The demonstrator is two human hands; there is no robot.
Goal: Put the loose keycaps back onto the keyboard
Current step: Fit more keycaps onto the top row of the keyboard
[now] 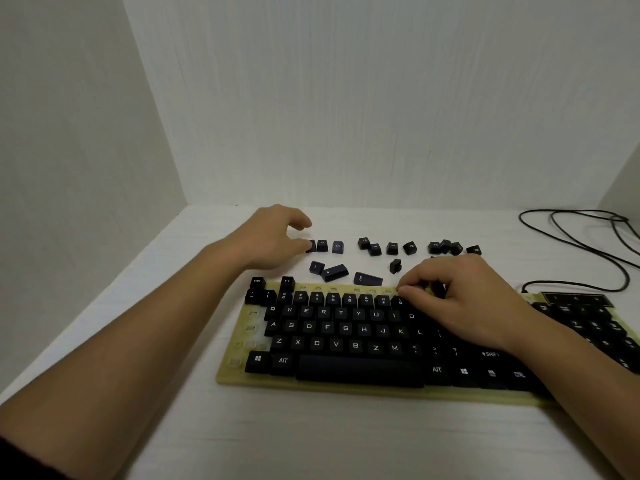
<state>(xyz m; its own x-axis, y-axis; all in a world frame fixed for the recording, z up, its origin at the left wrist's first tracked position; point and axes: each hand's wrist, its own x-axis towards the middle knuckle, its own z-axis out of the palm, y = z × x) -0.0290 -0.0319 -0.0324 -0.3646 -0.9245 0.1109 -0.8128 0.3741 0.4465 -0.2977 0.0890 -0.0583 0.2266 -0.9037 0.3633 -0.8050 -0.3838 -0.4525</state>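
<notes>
Our left hand [273,237] pinches a loose keycap [311,245] toward the table's [207,427] far edge. Our right hand [464,299] presses curled fingers onto the keyboard [346,341]; whether it grasps anything, we cannot tell.

White counter [311,445], faint wood grain, matte. Boxed in by plain off-white walls: back wall [363,98] along the far edge, left wall [69,133] meeting it at the far left corner, sliver of right wall [623,181] at the far right corner. Vertical grain streaks on back wall. Black cable [588,244] looped near the far right corner. Soft, even, dim light; weak shadows.
</notes>
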